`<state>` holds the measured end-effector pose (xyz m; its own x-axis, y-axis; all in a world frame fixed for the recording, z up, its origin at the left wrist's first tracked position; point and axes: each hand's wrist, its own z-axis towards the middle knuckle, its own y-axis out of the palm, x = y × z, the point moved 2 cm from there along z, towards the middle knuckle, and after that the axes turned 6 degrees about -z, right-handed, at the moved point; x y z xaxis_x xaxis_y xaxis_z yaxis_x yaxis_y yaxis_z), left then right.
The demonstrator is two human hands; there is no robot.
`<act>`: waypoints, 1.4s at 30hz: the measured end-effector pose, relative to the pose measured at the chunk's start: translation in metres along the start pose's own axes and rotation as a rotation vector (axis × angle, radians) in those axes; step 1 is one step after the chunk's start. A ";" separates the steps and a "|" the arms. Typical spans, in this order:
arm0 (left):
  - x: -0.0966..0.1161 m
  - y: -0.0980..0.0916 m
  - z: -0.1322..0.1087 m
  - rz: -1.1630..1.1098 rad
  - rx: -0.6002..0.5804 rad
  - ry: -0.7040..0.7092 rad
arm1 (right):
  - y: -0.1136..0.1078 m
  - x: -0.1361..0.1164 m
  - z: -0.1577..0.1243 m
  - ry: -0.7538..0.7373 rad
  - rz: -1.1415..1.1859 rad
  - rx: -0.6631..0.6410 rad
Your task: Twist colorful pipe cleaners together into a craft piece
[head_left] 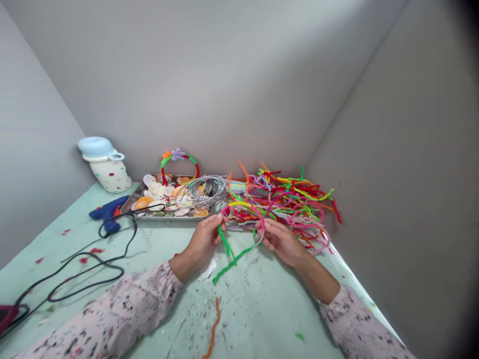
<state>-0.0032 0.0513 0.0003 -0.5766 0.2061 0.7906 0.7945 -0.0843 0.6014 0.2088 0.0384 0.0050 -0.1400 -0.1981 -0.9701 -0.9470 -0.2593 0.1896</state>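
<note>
Between my hands is a curved headband wrapped in pink and yellow pipe cleaner (240, 204), arching upward. My left hand (205, 239) pinches its left end, where a green pipe cleaner (224, 241) hangs down from the fingers. My right hand (281, 240) pinches the right side, with the fingertips around the pink part. Below that grip a bare grey end slants down, and another green pipe cleaner (235, 260) stretches toward the lower left over the table. An orange pipe cleaner (214, 326) lies nearer to me.
Behind my hands lies a heap of coloured pipe cleaners (292, 199). Left of it, a metal tray (175, 219) holds shells, a grey wire coil (209, 190) and a flowered headband (196, 167). A blue glue gun (108, 212), its black cord (121, 269) and a white bottle (110, 172) stand left.
</note>
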 end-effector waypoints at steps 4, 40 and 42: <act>0.000 -0.003 0.003 -0.052 -0.002 0.006 | 0.006 0.006 0.000 -0.011 0.017 0.014; -0.003 -0.003 0.001 -0.067 -0.057 -0.015 | 0.003 0.018 0.002 -0.090 0.205 0.184; -0.003 -0.003 0.001 -0.058 -0.052 -0.014 | 0.002 0.019 0.001 -0.092 0.187 0.180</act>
<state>-0.0036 0.0522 -0.0040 -0.6180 0.2258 0.7531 0.7489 -0.1226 0.6513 0.2039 0.0356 -0.0130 -0.3356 -0.1376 -0.9319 -0.9371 -0.0524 0.3452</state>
